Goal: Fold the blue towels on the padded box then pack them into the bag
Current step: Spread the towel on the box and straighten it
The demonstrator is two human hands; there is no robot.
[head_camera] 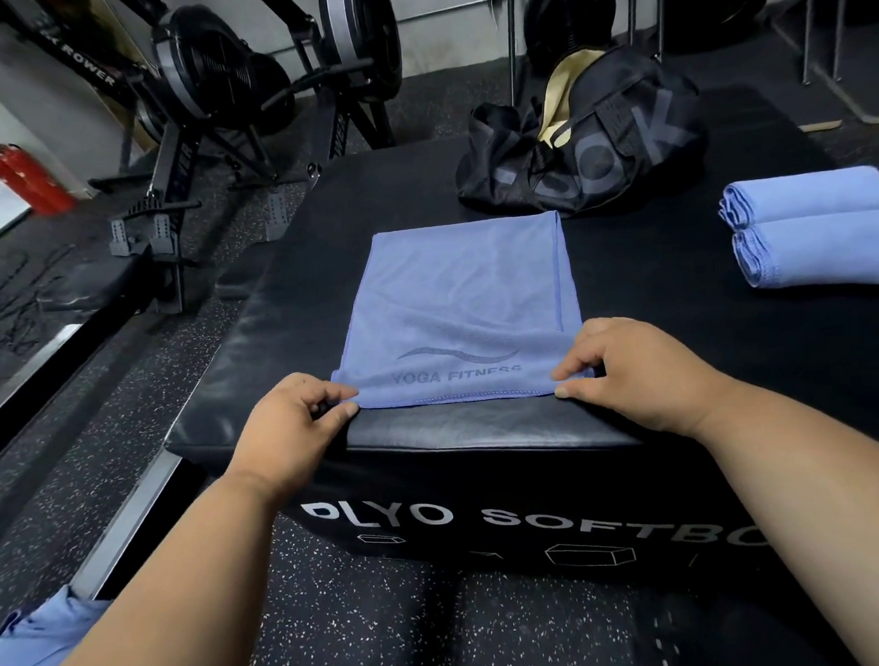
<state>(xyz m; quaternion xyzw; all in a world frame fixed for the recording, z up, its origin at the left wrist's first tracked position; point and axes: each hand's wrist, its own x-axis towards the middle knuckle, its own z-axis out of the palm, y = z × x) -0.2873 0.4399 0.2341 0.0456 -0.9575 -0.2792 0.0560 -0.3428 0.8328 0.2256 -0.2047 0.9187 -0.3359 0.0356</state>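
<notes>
From the head camera, a blue towel [459, 306] printed "YOGA FITNESS" lies flat on the black padded box [484, 428], its near hem along the box's front edge. The left hand [291, 424] pinches the towel's near left corner between thumb and curled fingers; the right hand [640, 372] pinches the near right corner the same way. Two folded blue towels [817, 227] lie side by side, touching, at the box's right edge. A black duffel bag [580, 139], unzipped, sits at the far edge. Rowing machines [237, 87] stand beyond the box's far left corner.
</notes>
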